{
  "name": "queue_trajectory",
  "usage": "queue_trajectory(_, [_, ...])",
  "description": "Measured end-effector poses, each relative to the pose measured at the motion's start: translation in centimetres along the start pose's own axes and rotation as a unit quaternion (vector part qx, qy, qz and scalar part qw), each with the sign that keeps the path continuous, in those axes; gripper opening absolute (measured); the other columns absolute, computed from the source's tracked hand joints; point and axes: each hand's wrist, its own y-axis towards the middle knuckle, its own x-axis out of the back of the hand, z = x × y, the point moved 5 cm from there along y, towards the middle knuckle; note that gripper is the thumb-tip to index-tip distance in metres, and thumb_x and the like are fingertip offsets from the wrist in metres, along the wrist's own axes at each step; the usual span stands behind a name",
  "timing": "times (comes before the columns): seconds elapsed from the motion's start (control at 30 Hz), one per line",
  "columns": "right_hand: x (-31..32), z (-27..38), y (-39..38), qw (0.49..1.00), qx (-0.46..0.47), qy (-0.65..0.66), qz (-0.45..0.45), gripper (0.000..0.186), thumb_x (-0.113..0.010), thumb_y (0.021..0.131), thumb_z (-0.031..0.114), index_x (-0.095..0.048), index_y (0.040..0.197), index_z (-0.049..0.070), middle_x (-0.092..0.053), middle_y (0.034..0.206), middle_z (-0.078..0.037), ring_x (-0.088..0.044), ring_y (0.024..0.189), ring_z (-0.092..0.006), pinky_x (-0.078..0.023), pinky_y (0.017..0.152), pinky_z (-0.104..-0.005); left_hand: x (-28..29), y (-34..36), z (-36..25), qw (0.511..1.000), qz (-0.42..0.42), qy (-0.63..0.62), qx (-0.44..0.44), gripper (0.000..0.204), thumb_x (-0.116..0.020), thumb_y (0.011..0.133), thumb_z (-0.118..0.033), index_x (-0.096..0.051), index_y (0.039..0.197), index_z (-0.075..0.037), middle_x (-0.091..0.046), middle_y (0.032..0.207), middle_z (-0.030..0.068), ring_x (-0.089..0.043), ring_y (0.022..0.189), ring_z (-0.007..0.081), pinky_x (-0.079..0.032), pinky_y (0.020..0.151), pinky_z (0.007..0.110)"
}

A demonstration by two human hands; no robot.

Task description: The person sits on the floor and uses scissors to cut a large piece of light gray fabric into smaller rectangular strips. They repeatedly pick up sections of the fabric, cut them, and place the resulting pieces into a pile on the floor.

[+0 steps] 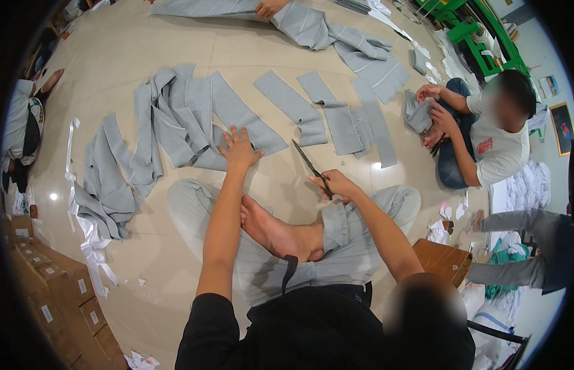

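My left hand (240,150) lies flat with its fingers spread on a grey fabric piece (242,120) on the tiled floor. In my right hand (337,185) is a pair of dark scissors (310,163), gripped by the handles with the long blades pointing up and left, apart from the cloth. Left of my left hand, a long heap of grey fabric (169,105) lies in folds and strips. Beyond the scissors are separate cut grey pieces (292,106), and a narrow grey strip (375,126) lies to their right.
At right, a person (493,132) sits handling folded grey cloth (417,113). Another person's hand (271,7) rests on long grey fabric (305,26) at the far side. Cardboard boxes (58,296) line the lower left; a white ribbon (89,237) trails nearby. A green machine (469,34) stands far right.
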Motion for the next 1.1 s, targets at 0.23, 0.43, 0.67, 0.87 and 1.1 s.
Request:
queue_trajectory(0.23, [2.1, -0.4, -2.2, 0.993, -0.078, -0.048, -0.075, 0.058, -0.077, 0.084, 0.063, -0.056, 0.079, 0.009, -0.057, 0.064, 0.000, -0.059, 0.054, -0.0110, -0.046, 0.044, -0.0322, 0.6, -0.4, -1.0, 1.000, -0.002, 0.009, -0.014, 0.112, -0.081, 0.077, -0.054, -0.021, 0.163, -0.013, -0.007, 0.171, 0.0201, -0.003, 0.156, 0.0455, -0.009, 0.117, 0.074])
queue_trajectory(0.43, [1.5, 0.2, -1.8, 0.999, 0.011, 0.017, -0.036, 0.055, -0.073, 0.088, 0.060, -0.057, 0.080, 0.008, -0.057, 0.064, 0.000, -0.060, 0.054, -0.0117, -0.048, 0.049, -0.0289, 0.2, 0.4, -3.0, 0.993, 0.012, 0.023, -0.116, 0.113, -0.083, 0.075, -0.054, -0.024, 0.163, -0.015, -0.009, 0.171, 0.0179, -0.002, 0.158, 0.0411, -0.001, 0.117, 0.075])
queue_trajectory(0.67, [-2.4, 0.5, -1.6, 0.992, 0.013, -0.017, 0.124, 0.052, -0.070, 0.093, 0.057, -0.058, 0.079, 0.008, -0.057, 0.064, 0.000, -0.060, 0.053, -0.0116, -0.047, 0.050, -0.0265, 2.5, 1.4, 2.0, 0.993, -0.061, -0.003, -0.098, 0.126, -0.087, 0.066, -0.058, -0.020, 0.164, -0.015, -0.015, 0.169, 0.0207, -0.013, 0.156, 0.0429, -0.011, 0.123, 0.063])
queue_trajectory(0.87, [-4.6, 1.7, -0.8, 0.988, 0.030, -0.012, 0.151, 0.058, -0.074, 0.088, 0.061, -0.056, 0.074, 0.007, -0.056, 0.062, -0.002, -0.061, 0.052, -0.0134, -0.049, 0.048, -0.0276, 2.1, -0.6, 5.7, 0.996, -0.036, 0.078, -0.006, 0.137, -0.095, 0.058, -0.049, -0.017, 0.163, -0.007, -0.014, 0.168, 0.0241, -0.013, 0.156, 0.0404, -0.012, 0.127, 0.049])
queue_trajectory(1.1, [-7.4, 2.7, 0.1, 0.988, 0.045, 0.046, 0.138, 0.057, -0.075, 0.089, 0.058, -0.055, 0.073, 0.007, -0.056, 0.061, -0.003, -0.060, 0.049, -0.0124, -0.050, 0.048, -0.0278, 2.2, -1.2, 6.0, 0.995, 0.002, 0.099, 0.012, 0.144, -0.097, 0.053, -0.049, -0.015, 0.163, -0.007, -0.012, 0.170, 0.0221, -0.012, 0.157, 0.0384, -0.013, 0.127, 0.047])
